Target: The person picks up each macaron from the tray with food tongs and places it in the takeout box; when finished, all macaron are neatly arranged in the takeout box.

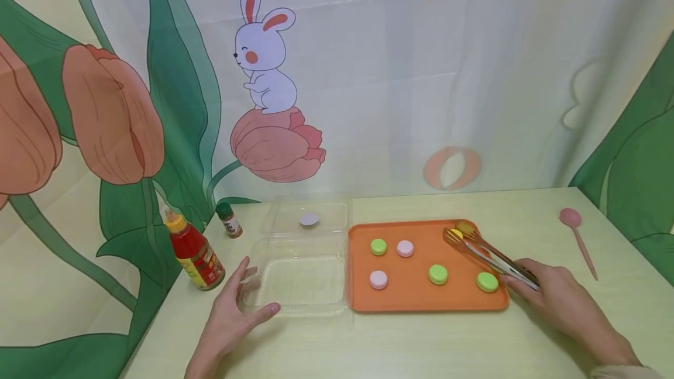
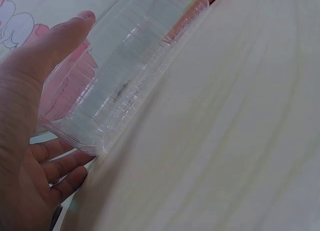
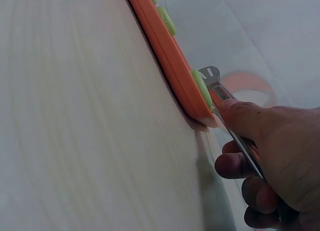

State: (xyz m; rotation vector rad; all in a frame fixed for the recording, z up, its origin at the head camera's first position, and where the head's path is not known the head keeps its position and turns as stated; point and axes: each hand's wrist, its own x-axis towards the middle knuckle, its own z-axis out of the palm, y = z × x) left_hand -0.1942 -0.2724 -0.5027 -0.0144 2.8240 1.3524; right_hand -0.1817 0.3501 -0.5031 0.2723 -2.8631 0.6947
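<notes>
My right hand (image 1: 558,294) grips a pair of metal tongs (image 1: 497,259), thumb on one side and curled fingers on the other. The tongs' tips lie around a yellow macaron (image 1: 456,234) at the back right of the orange tray (image 1: 411,303); whether they pinch it I cannot tell. Also on the tray are green macarons (image 1: 437,274) and pink macarons (image 1: 378,279). My left hand (image 1: 229,314) is at the left front corner of a clear plastic container (image 1: 302,310), thumb and fingers spread about it. The container's lid (image 1: 279,221) lies open behind.
A red sauce bottle (image 1: 196,253) with a yellow cap and a small green-capped spice jar (image 1: 229,220) stand at the left. On the right lies a pink spoon (image 1: 579,238). A printed curtain (image 1: 368,104) hangs behind the table (image 1: 421,344).
</notes>
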